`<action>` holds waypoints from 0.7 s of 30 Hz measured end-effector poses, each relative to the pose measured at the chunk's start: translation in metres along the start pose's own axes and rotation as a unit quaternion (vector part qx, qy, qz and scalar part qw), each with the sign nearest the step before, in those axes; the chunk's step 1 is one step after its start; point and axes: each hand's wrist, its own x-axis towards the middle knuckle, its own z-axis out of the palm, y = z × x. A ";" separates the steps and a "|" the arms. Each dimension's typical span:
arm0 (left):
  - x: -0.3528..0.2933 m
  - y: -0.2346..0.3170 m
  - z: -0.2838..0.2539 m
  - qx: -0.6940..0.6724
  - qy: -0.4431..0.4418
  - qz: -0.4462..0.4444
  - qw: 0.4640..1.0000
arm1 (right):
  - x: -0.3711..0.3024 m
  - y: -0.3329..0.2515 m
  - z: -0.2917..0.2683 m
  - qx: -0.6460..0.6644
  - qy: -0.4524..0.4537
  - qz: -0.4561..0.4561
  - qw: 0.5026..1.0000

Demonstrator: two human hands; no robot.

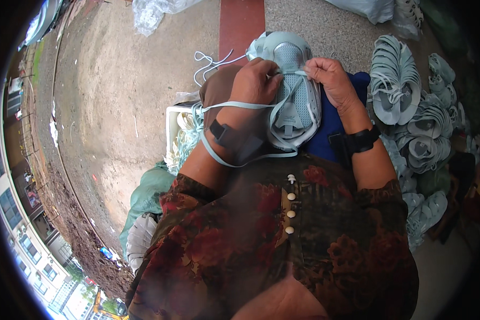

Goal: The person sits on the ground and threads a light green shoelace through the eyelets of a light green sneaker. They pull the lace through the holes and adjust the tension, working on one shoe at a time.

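Note:
A pale blue-green shoe upper with a mesh tongue lies across my lap, its rounded toe pointing away from me. A flat light-blue shoelace crosses the tongue and loops out to the left, around my left forearm and back to the shoe. At the upper's left eyelet edge, my left hand is closed in a pinch at one end of a short lace span. My right hand pinches the lace at the right eyelet edge, thumb and forefinger together. The exact grip of the left fingertips is partly hidden.
To the left, a white box holds a tangle of laces. Nested stacks of similar shoe uppers stand on the floor at right. A thin white cord trails beyond my left hand. Clear plastic bags lie farther off.

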 end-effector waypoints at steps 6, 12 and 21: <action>-0.006 -0.004 0.003 -0.009 0.061 -0.024 0.998 | -0.005 -0.007 0.006 -0.018 0.023 0.004 1.000; -0.015 0.000 -0.018 -0.374 0.080 -0.159 0.910 | -0.009 -0.001 0.007 0.041 0.109 -0.057 0.992; -0.063 0.025 -0.044 -0.381 -0.254 0.010 0.889 | -0.031 -0.029 0.043 -0.217 0.098 -0.191 0.952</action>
